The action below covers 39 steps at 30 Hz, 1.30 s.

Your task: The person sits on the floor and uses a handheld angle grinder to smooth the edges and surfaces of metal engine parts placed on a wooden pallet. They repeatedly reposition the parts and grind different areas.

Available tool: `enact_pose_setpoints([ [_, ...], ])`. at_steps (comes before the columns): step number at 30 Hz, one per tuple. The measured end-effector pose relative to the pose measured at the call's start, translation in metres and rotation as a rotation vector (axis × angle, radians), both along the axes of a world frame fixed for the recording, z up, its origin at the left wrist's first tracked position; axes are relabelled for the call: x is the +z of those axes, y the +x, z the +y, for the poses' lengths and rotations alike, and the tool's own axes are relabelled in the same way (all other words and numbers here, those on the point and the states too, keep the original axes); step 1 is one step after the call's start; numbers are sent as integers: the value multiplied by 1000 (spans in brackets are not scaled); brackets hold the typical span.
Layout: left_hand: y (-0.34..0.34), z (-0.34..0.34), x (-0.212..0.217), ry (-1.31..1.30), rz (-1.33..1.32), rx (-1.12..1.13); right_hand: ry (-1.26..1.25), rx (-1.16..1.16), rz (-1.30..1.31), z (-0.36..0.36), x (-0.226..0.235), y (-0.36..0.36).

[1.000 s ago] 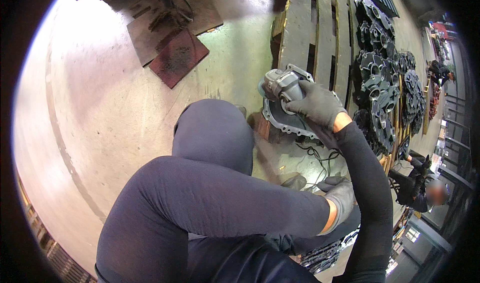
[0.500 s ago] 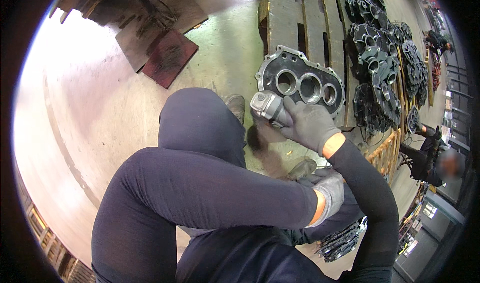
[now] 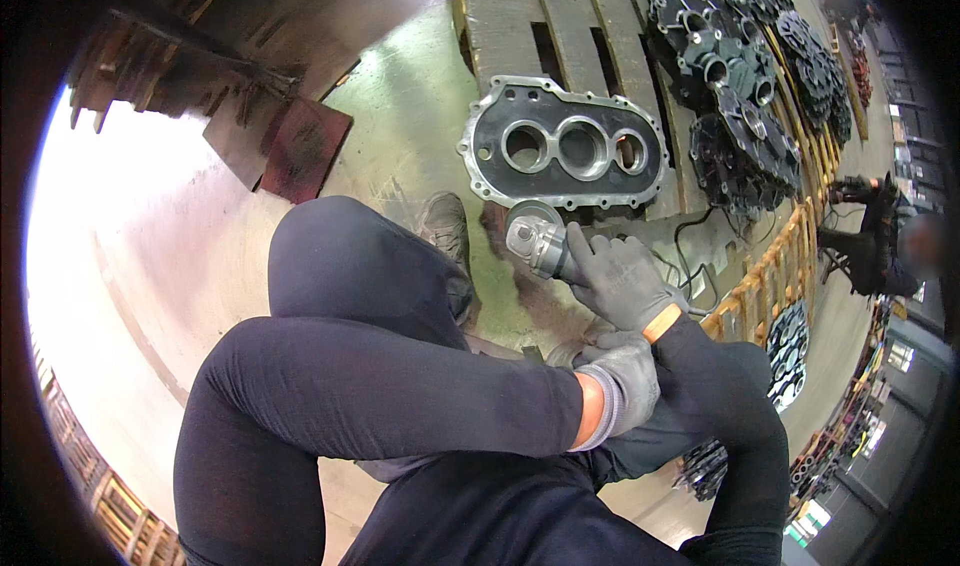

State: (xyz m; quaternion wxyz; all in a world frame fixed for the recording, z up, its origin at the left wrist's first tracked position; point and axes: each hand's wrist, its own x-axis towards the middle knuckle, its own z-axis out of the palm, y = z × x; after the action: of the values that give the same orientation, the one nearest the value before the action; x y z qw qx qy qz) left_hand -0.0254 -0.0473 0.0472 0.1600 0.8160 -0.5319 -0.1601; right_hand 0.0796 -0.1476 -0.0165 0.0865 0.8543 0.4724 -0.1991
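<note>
Head view: pallet [image 3: 500, 26] ahead, cast housing [image 3: 551, 147] lying at its near end. Angle grinder [image 3: 540, 246] just beside the housing, my right hand [image 3: 622, 281] wrapped round its body. Left hand [image 3: 625, 381] curled by my right wrist; can't tell if it's holding anything. Risk: cable [image 3: 683, 251] snags or grip twists, disc [image 3: 534, 209] gouges the housing.

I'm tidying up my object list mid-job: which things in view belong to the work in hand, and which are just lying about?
Work in hand:
angle grinder, held in the right hand
metal casing with three large round openings, just beyond the grinder

Apparently just lying about:
reddish board on the floor
dark castings at right, untouched
</note>
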Motion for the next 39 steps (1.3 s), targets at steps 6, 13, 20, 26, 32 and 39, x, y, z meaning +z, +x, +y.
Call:
enact_pose_setpoints([
  [6,10,-19,-6,-7,57,-1,16,-14,-42,-45,-11,2],
  [13,12,-45,-26,-20,32,1,74,-26,-111,-86,-30,22],
  [20,31,-68,-24,64,42,-126,-9,-44,-96,-134,-39,38],
  [26,40,-84,-28,80,46,-65,24,-16,-96,-179,-58,59],
  [32,51,-96,-33,144,70,-111,47,-79,-66,-203,-60,69],
  [39,55,-106,-44,127,109,-118,45,-136,-98,-235,-61,88],
])
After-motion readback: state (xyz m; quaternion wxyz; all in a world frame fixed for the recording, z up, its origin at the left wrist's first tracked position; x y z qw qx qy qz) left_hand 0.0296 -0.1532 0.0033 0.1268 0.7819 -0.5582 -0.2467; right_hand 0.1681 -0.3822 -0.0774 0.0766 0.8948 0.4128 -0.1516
